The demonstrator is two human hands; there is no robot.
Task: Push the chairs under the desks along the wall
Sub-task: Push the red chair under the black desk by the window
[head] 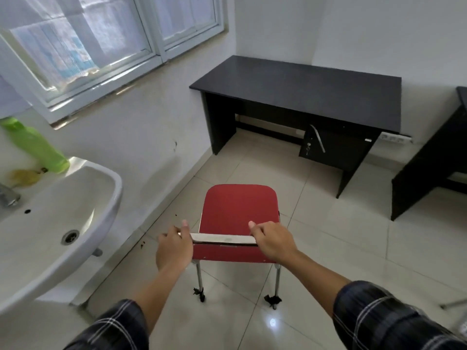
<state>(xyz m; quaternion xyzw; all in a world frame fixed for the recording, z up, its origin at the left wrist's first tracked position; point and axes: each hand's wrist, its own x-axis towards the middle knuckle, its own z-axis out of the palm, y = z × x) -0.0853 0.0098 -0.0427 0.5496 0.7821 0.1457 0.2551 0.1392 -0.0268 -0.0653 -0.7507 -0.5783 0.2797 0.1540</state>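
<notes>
A red chair with chrome legs stands on the tiled floor right in front of me, its seat facing away. My left hand grips the left end of the backrest's top edge. My right hand grips the right end, thumb over the front. A black desk with a locked drawer unit stands against the far wall in the corner, well ahead of the chair. The edge of a second black desk shows at the right.
A white washbasin juts out from the left wall, with a green bottle on its rim. Windows run above it. A power strip sits low on the far wall. Open tiled floor lies between chair and desks.
</notes>
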